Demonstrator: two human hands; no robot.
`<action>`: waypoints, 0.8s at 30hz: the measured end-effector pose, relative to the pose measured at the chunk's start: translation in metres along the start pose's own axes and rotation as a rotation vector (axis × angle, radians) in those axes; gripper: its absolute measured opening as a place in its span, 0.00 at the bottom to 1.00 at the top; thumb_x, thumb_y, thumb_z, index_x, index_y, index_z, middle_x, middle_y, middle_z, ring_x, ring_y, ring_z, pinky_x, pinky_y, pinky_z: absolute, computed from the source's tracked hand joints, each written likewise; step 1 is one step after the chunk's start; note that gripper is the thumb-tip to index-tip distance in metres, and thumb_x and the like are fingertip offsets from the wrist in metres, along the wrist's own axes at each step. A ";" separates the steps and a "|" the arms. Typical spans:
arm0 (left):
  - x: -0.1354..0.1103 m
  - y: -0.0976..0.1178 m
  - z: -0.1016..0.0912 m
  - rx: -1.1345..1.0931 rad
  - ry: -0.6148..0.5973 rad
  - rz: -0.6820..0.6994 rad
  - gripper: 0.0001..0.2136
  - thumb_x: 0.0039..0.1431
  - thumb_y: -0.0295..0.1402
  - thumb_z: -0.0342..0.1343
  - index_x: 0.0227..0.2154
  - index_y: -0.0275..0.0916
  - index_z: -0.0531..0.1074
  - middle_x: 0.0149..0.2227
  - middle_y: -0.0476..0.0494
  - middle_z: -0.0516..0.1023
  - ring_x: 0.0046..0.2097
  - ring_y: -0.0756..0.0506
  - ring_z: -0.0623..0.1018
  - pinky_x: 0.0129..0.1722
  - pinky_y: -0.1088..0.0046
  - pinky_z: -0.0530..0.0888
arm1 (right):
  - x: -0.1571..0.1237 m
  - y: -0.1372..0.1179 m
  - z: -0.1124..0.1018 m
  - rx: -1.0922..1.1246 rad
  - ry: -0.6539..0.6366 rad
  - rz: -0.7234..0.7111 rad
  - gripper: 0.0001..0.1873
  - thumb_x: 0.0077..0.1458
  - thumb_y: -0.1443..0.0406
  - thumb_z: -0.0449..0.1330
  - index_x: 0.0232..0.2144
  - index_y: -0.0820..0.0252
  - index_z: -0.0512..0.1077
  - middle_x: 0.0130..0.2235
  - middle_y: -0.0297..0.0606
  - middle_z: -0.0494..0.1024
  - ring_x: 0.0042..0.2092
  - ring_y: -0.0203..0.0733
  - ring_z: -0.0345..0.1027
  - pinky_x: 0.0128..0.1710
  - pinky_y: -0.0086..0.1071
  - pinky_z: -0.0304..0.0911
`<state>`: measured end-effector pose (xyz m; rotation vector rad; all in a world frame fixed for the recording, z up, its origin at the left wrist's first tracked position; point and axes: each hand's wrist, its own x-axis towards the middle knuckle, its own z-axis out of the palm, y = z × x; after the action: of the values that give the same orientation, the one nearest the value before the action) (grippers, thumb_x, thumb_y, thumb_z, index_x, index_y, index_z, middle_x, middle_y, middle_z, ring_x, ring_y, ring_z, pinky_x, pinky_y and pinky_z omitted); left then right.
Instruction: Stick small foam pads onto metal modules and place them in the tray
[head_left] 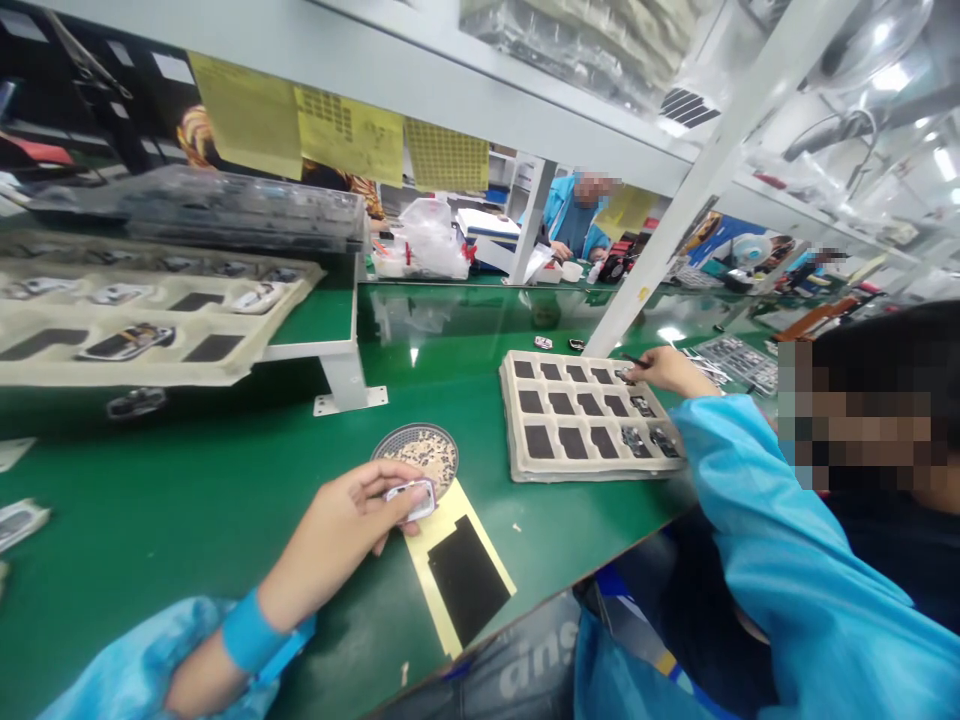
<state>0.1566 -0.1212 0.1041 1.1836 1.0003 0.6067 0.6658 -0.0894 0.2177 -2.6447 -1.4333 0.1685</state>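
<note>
I'm pinching a small white case (pixel 423 499) in my left grip (pixel 361 507) near the round dish (pixel 391 438), maybe so it isn't slipping; my right grip isn't showing.

Large pale letters (pixel 538 660) that seem to read "ans" stand on the dark grey fabric (pixel 487 685) below the green tabletop's (pixel 210 480) front edge, while the print on the hanging rectangular yellow paper sheets (pixel 446 155) is too small to read.
</note>
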 end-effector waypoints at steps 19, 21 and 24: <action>0.005 -0.001 -0.004 -0.316 0.132 0.083 0.25 0.60 0.50 0.60 0.44 0.29 0.78 0.34 0.35 0.78 0.29 0.48 0.77 0.20 0.81 0.63 | -0.187 -0.221 0.105 0.957 -0.697 -0.738 0.20 0.54 0.55 0.68 0.32 0.71 0.73 0.30 0.36 0.73 0.30 0.23 0.65 0.30 0.13 0.60; 0.004 -0.001 -0.004 -0.330 0.146 0.110 0.24 0.60 0.48 0.60 0.45 0.29 0.79 0.35 0.36 0.78 0.30 0.49 0.75 0.22 0.81 0.64 | -0.186 -0.218 0.119 1.012 -0.802 -0.655 0.23 0.52 0.54 0.70 0.33 0.72 0.72 0.32 0.37 0.74 0.32 0.24 0.68 0.32 0.13 0.63; 0.003 -0.001 -0.005 -0.337 0.173 0.152 0.23 0.60 0.46 0.61 0.47 0.30 0.80 0.37 0.37 0.78 0.29 0.52 0.72 0.23 0.80 0.67 | -0.183 -0.212 0.133 1.038 -0.917 -0.537 0.27 0.48 0.52 0.73 0.34 0.72 0.71 0.34 0.40 0.76 0.34 0.26 0.71 0.34 0.14 0.65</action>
<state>0.1528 -0.1167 0.1022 0.9233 0.9138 0.9719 0.3708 -0.1204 0.1289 -1.2767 -1.5154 1.6523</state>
